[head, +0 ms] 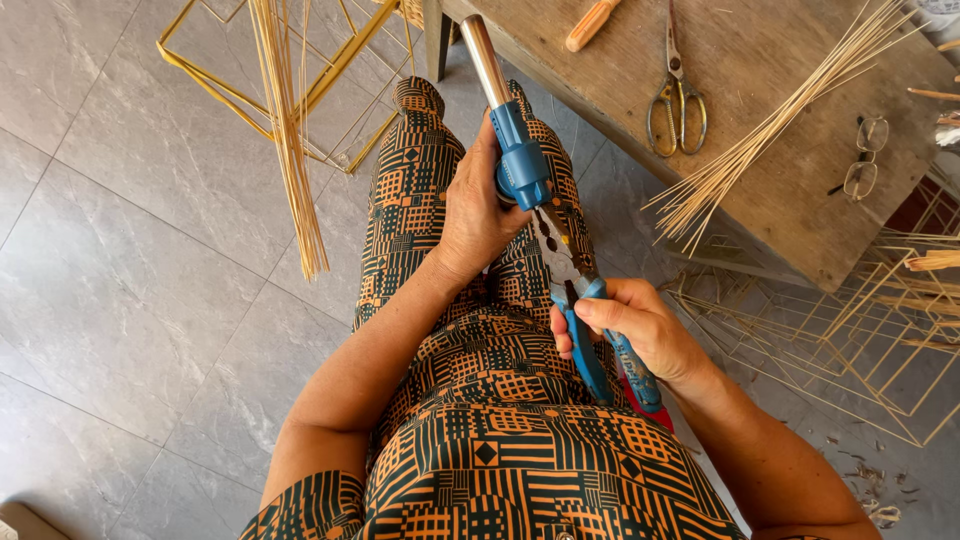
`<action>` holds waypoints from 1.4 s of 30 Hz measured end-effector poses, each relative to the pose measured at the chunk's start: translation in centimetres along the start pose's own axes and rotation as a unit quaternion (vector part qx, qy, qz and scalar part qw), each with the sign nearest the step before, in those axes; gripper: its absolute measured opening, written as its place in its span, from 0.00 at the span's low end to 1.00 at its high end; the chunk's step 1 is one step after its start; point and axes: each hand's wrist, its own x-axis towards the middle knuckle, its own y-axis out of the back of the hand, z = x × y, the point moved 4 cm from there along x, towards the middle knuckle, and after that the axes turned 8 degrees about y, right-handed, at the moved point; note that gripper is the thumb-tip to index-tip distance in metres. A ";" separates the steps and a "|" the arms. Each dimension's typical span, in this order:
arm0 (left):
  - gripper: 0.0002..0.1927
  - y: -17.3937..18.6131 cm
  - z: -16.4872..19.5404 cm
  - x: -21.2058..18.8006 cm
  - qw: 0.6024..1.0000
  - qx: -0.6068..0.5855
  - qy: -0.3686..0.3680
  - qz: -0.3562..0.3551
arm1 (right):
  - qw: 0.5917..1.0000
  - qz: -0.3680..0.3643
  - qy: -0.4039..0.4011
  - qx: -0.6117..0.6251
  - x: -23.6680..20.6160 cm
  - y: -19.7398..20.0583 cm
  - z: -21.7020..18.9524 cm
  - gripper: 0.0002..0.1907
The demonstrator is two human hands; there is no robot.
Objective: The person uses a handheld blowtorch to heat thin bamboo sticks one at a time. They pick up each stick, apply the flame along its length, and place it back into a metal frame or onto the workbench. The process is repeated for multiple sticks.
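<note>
Over the lap, left of the worktop: torch and pliers held together.
Left hand wrapped around blue torch; right hand clamped on blue-handled pliers, jaws against torch base; scissors and reed bundle on worktop.

Grey tiled floor; worn wooden table upper right; daylight.

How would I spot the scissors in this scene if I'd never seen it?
Look at the wooden table at the upper right. On its top, left of the fanned bundle of thin bamboo strips, lie the scissors, blades pointing away and loops toward the person. They are all dull metal, unlike the orange-handled tool to their left and the eyeglasses to the right.
</note>
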 end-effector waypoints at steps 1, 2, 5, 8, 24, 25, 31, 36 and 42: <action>0.57 0.2 0.5 0.0 0.999 -0.035 -0.006 0.001 | 1.000 -0.007 0.002 0.010 0.0 -0.1 -0.2 0.20; 0.56 0.5 0.9 0.0 0.997 -0.070 -0.012 0.002 | 1.000 -0.014 0.003 0.019 0.1 -0.2 -0.5 0.20; 0.51 1.5 1.7 0.4 0.997 -0.074 -0.033 0.013 | 1.000 -0.029 -0.003 0.013 0.3 -0.4 -1.1 0.19; 0.46 2.0 2.5 0.4 0.995 -0.079 -0.057 0.014 | 0.999 -0.034 -0.016 0.032 0.1 -0.2 -1.4 0.19; 0.39 2.5 3.2 0.1 0.997 -0.054 -0.053 0.027 | 0.999 -0.019 -0.019 0.026 -1.9 3.2 -0.3 0.19; 0.38 2.5 3.3 0.2 0.997 -0.047 -0.058 0.027 | 0.999 -0.015 -0.019 0.028 -1.8 3.3 -0.4 0.20; 0.38 2.6 3.6 0.3 0.995 -0.044 -0.087 0.029 | 0.998 0.015 0.058 -0.003 -0.3 6.7 -1.0 0.21; 0.39 2.8 3.9 0.2 0.995 -0.064 -0.080 0.020 | 0.973 0.197 0.088 -0.085 4.7 16.1 -1.5 0.18; 0.41 3.3 4.5 -0.1 0.993 -0.051 -0.102 0.040 | 0.883 0.359 0.155 -0.259 11.0 26.1 -2.7 0.14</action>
